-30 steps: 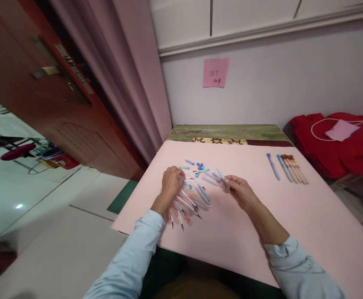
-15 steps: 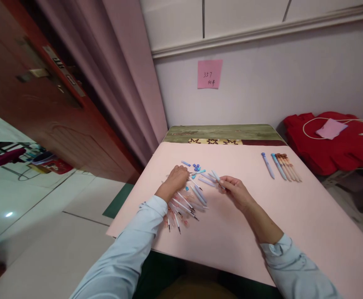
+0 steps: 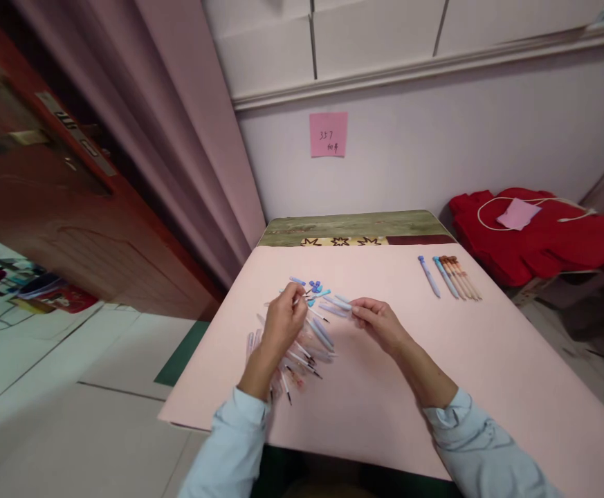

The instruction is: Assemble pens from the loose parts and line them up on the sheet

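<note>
The worktop (image 3: 385, 408), covered in pale pink, fills the middle and lower right of the frame; its bare stretch below the right hand gives a forearm room to rest, which should help with parts this slim.

The right hand (image 3: 379, 324), at centre right, pinches one end of a pale blue barrel (image 3: 342, 304) between thumb and fingertips, its far end pointing left. That light grip seems right: firm enough to stop the barrel rolling, with most of its length free. The left hand (image 3: 285, 317), left of it, has its fingertips drawn together over the small parts; whether they pinch a thin piece I cannot tell. It would do best to lift a part by its very end, without dragging neighbours along.

In the right of the frame, capped pens (image 3: 460, 278) lie side by side, with a lilac pen (image 3: 429, 277) just left of them, well apart from the loose parts. Loose barrels (image 3: 322, 333) lie near the centre, beside white refills (image 3: 286, 389) with dark tips, fanned below the left hand; these call for a gentle touch. Smallest are the blue caps (image 3: 315, 284) above that hand, easily knocked by a careless knuckle.
</note>
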Available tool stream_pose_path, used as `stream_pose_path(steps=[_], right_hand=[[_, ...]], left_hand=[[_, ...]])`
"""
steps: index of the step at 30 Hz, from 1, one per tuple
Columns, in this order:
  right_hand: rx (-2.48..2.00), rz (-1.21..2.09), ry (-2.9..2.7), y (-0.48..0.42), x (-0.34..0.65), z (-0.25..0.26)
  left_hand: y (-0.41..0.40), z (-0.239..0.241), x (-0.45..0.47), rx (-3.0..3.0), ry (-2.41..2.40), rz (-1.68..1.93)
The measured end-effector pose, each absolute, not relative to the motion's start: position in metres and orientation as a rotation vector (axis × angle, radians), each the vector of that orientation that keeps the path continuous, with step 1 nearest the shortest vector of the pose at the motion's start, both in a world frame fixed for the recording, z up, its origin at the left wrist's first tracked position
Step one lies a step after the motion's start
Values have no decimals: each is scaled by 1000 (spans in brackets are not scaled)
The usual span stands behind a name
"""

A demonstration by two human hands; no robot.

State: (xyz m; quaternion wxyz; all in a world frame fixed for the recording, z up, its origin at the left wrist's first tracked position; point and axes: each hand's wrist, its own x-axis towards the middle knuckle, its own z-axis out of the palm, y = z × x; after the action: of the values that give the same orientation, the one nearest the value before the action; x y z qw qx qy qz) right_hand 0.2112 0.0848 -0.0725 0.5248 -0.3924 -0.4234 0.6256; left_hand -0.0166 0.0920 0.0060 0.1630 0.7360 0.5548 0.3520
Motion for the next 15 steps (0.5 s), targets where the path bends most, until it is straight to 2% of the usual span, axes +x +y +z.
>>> stream_pose_path(steps=[4, 15], right_hand=[[-972, 1445, -1061, 85, 213, -75], [-1089, 1414, -1141, 80, 213, -62]], left_hand=[[69, -12, 1, 1931, 1474, 1032], [62, -11, 2, 2266, 1543, 878]])
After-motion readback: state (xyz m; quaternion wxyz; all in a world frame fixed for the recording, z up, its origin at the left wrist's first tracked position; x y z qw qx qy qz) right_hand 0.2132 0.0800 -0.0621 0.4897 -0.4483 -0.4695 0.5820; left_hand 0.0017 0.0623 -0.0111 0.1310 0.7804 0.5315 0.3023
